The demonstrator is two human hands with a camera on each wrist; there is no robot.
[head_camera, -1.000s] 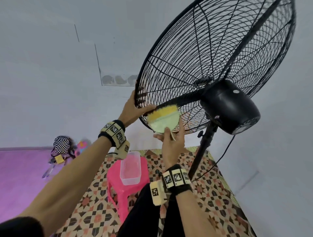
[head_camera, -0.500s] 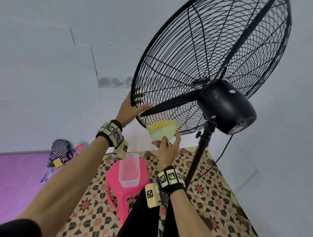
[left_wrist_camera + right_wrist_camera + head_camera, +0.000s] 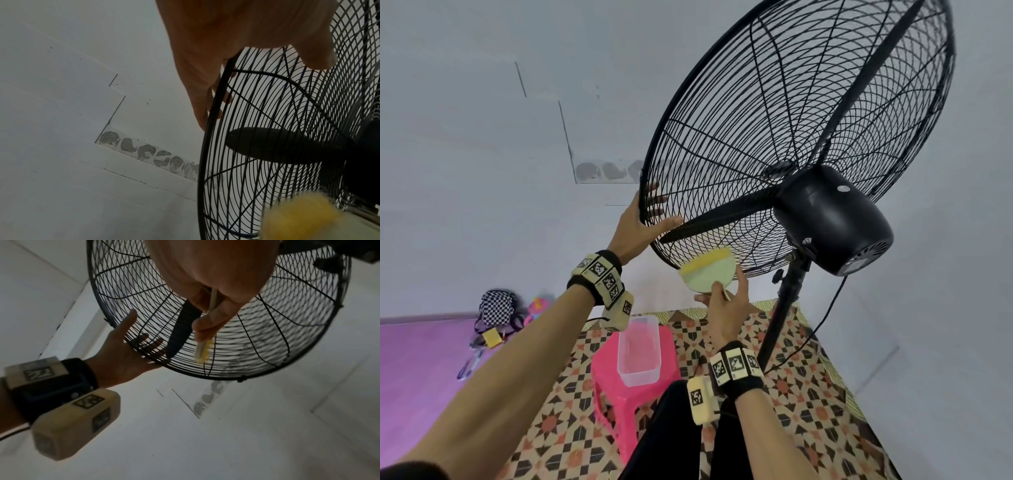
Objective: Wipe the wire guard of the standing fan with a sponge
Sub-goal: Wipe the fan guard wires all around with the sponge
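Sponge (image 3: 708, 272) against wire guard (image 3: 774, 120)

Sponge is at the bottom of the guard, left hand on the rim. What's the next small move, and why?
Probably slide the sponge sideways along the lower wires of the wire guard, yellow face pressed on. The right hand pinches it near the bottom rim, the left hand grips the rim to steady the fan, and the wires beside it are within reach.

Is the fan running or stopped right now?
Stopped. The blade shows sharp and unblurred behind the wire guard in all three views.
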